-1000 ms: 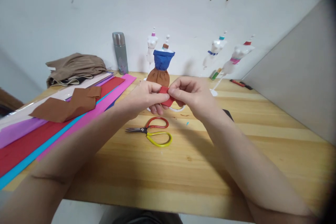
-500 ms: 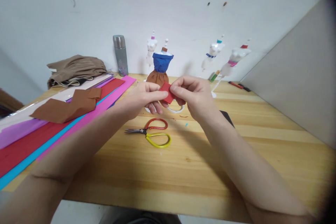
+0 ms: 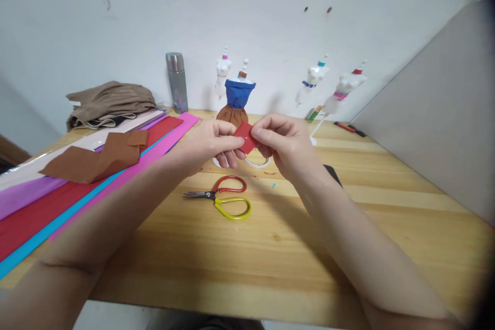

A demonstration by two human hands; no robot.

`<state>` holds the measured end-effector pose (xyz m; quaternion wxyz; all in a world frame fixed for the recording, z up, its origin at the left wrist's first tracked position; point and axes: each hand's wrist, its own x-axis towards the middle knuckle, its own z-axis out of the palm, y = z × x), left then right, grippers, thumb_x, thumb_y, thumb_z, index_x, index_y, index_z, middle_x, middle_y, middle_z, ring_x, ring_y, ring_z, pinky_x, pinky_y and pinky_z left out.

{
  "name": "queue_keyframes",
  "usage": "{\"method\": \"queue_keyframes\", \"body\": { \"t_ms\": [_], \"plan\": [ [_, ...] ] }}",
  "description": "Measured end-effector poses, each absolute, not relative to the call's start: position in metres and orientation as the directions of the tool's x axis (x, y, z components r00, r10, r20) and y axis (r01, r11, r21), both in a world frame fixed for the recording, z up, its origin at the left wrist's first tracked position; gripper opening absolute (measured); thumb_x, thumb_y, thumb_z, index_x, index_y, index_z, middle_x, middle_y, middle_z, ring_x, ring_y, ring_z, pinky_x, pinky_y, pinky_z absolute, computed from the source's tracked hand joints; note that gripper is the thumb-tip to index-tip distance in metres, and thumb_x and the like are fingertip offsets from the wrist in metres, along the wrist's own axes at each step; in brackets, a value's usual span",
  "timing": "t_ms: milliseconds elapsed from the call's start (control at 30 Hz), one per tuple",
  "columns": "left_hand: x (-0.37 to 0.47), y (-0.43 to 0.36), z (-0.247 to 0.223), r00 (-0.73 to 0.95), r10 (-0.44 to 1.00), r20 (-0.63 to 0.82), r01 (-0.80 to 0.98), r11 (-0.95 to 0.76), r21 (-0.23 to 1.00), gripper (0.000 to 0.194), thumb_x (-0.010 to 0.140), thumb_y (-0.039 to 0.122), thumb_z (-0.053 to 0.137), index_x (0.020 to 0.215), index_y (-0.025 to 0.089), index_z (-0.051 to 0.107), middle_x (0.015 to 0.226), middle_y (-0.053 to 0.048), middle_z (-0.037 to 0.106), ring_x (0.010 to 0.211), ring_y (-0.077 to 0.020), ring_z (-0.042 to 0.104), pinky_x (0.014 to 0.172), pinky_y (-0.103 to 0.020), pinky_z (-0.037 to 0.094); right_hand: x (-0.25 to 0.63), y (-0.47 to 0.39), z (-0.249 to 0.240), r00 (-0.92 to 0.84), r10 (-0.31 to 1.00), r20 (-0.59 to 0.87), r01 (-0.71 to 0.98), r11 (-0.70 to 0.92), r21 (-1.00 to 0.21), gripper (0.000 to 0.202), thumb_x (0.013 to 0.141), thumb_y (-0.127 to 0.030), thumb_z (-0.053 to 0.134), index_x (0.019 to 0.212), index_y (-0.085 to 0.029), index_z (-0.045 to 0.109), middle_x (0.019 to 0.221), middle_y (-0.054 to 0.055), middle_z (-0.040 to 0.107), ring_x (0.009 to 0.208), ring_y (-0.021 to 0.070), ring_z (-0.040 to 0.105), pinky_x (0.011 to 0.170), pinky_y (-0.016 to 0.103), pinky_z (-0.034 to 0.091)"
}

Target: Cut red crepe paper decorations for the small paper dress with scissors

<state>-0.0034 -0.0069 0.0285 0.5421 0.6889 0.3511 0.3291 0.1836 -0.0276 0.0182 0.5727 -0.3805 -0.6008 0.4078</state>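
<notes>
A small red square piece (image 3: 245,139) is held up between both hands over the table. My left hand (image 3: 216,143) grips its left side, the thumb on top and the fingers underneath. At its right corner, my right hand (image 3: 280,139) pinches the piece between thumb and fingers. Scissors (image 3: 211,195) with one red and one yellow handle lie on the table below the hands, blades pointing left. Just behind the hands stands a small mannequin in a blue top (image 3: 240,94) and brown skirt. A white ring (image 3: 258,161) shows partly below the red piece.
Coloured paper strips (image 3: 93,193), a brown piece (image 3: 104,157) and folded brown cloth (image 3: 112,100) lie left. A flask (image 3: 177,82) stands behind. More white mannequins (image 3: 223,69) (image 3: 316,76) (image 3: 348,84) stand near the wall. A dark flat object (image 3: 332,174) lies beside my right forearm.
The red piece has shifted slightly left between my fingers, and more of its face shows near my left thumb. Both hands keep hold of it. The view has moved slightly.
</notes>
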Motion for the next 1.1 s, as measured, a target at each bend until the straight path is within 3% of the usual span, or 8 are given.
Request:
{"method": "queue_keyframes", "body": {
  "t_ms": [200,400,567,833,967,1100],
  "plan": [
    [0.0,-0.014,0.034,0.528,0.846,0.069,0.155,-0.176,0.972,0.022,0.085,0.032,0.071,0.071,0.016,0.066,0.062,-0.002,0.071,0.053,-0.0098,0.065,0.05,-0.016,0.049,0.182,-0.029,0.017,-0.055,0.914,0.401,0.05,0.404,-0.914,0.02,0.074,-0.032,0.078,0.063,-0.022,0.065,0.051,-0.003,0.056,0.042,0.0098,0.041,0.041,0.027,0.03],
    [0.007,-0.023,0.037,0.425,0.899,0.106,0.218,-0.215,0.952,0.018,0.083,0.019,0.068,0.066,0.015,0.063,0.055,-0.001,0.067,0.052,-0.0105,0.065,0.048,-0.017,0.049,0.18,-0.031,0.016,-0.071,0.902,0.426,0.082,0.43,-0.899,0.018,0.076,-0.03,0.076,0.063,-0.023,0.065,0.054,-0.002,0.058,0.043,0.0106,0.042,0.042,0.028,0.032],
    [0.004,-0.021,0.038,0.453,0.882,0.128,0.181,-0.232,0.956,0.017,0.082,0.018,0.068,0.066,0.014,0.065,0.055,0.0,0.066,0.051,-0.0092,0.063,0.048,-0.016,0.048,0.182,-0.032,0.02,-0.118,0.91,0.397,0.104,0.409,-0.907,0.016,0.074,-0.034,0.076,0.066,-0.023,0.067,0.056,-0.002,0.058,0.044,0.0106,0.043,0.042,0.029,0.034],
    [-0.001,-0.015,0.033,0.501,0.858,0.117,0.173,-0.232,0.957,0.015,0.081,0.024,0.071,0.069,0.015,0.067,0.055,0.0,0.068,0.051,-0.0092,0.064,0.047,-0.015,0.047,0.184,-0.032,0.023,-0.124,0.915,0.383,0.122,0.397,-0.91,0.021,0.075,-0.033,0.08,0.062,-0.024,0.065,0.05,-0.003,0.054,0.042,0.0112,0.043,0.042,0.029,0.032],
    [-0.003,-0.01,0.032,0.513,0.854,0.091,0.134,-0.185,0.974,0.025,0.078,0.037,0.077,0.07,0.016,0.068,0.057,-0.002,0.071,0.049,-0.011,0.065,0.049,-0.018,0.049,0.184,-0.03,0.022,-0.101,0.918,0.383,0.104,0.392,-0.914,0.02,0.076,-0.029,0.078,0.062,-0.024,0.065,0.052,-0.002,0.053,0.042,0.0115,0.042,0.043,0.029,0.03],
    [-0.004,-0.01,0.034,0.518,0.851,0.083,0.035,-0.118,0.992,0.031,0.087,0.038,0.069,0.067,0.014,0.068,0.057,-0.004,0.07,0.045,-0.0088,0.061,0.045,-0.017,0.045,0.184,-0.03,0.022,-0.082,0.924,0.374,0.109,0.382,-0.918,0.019,0.075,-0.029,0.077,0.061,-0.024,0.065,0.052,-0.002,0.053,0.042,0.0112,0.04,0.042,0.03,0.029]
  ]
}}
